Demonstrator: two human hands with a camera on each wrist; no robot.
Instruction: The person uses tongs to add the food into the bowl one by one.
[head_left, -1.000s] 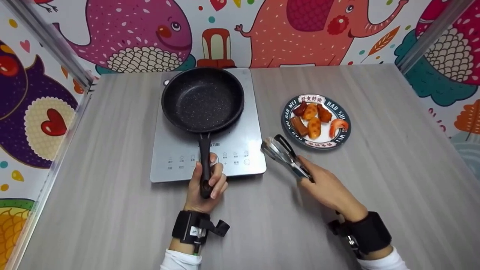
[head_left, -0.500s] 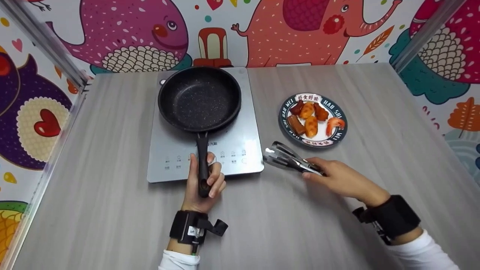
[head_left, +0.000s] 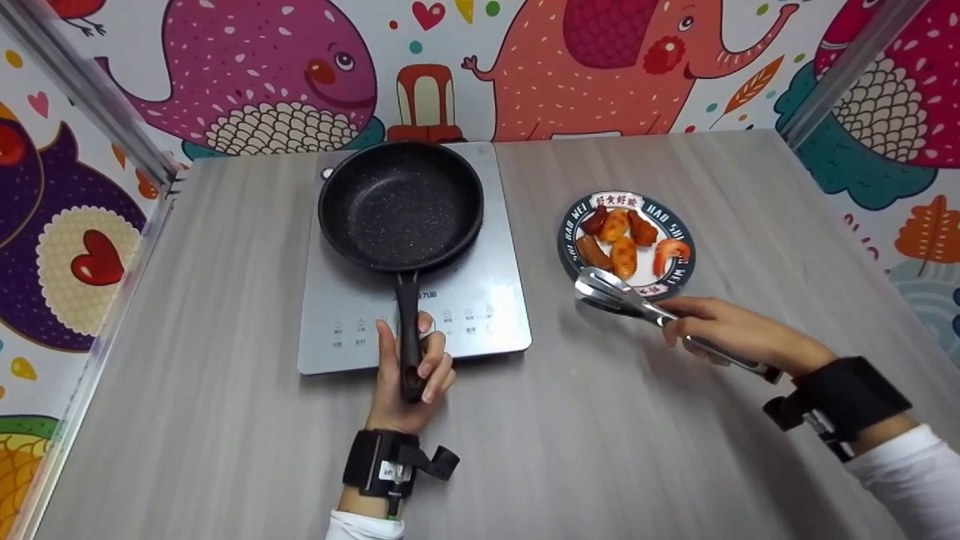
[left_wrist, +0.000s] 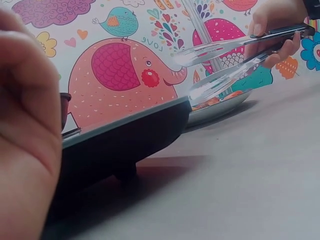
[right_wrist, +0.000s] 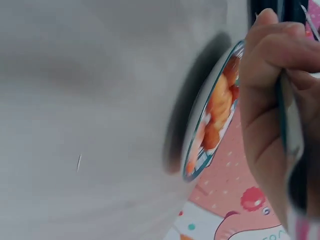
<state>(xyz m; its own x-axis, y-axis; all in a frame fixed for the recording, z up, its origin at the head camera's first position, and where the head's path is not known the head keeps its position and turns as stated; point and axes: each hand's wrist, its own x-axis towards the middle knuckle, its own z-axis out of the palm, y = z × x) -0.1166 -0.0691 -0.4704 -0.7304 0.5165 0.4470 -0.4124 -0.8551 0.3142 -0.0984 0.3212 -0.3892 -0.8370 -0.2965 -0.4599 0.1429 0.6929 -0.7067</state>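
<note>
My left hand (head_left: pixel 409 375) grips the handle of a black frying pan (head_left: pixel 401 206), which rests on a silver induction cooktop (head_left: pixel 480 292). Nothing lies inside the pan. With my right hand (head_left: pixel 739 334) I hold metal tongs (head_left: pixel 615 292); in the left wrist view their two arms (left_wrist: pixel 220 80) stand spread apart. The tongs' tips hover at the near left rim of a plate (head_left: pixel 570 247). On that plate lie a shrimp (head_left: pixel 670 255), a brown block-shaped piece (head_left: pixel 594 253), yellow browned pieces (head_left: pixel 624 257) and reddish-brown pieces (head_left: pixel 641 229). Nothing shows between the tips.
The grey wood-grain table (head_left: pixel 247 300) carries the cooktop and the plate. Walls with cartoon animals (head_left: pixel 600 82) stand behind and at both sides. A metal frame post (head_left: pixel 847 75) rises at the back right corner.
My right hand has moved right with the tongs, and their tips have come from beside the cooktop to the plate's near rim. The left hand keeps its hold on the pan handle.
</note>
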